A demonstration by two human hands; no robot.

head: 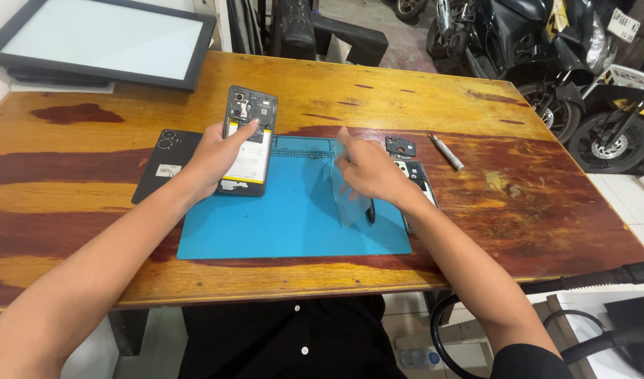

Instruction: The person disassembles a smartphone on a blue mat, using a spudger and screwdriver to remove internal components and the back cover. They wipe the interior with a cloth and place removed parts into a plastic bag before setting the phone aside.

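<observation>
We look down on a wooden worktop (90, 210) with motorbikes (546, 42) parked in the upper right of the frame. A blue mat (280, 224) lies at the centre. Over its upper left edge our left hand (213, 158) grips an opened phone (248, 140), fingers closed round it, long axis running up the frame. Just right of it, our right hand (367, 168) pinches a clear film (346, 200) that hangs down over the mat.

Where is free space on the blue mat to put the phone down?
The blue mat is bare in its near left part, below the opened phone in the left hand. The right side is crowded: the right hand and a clear film.
</observation>
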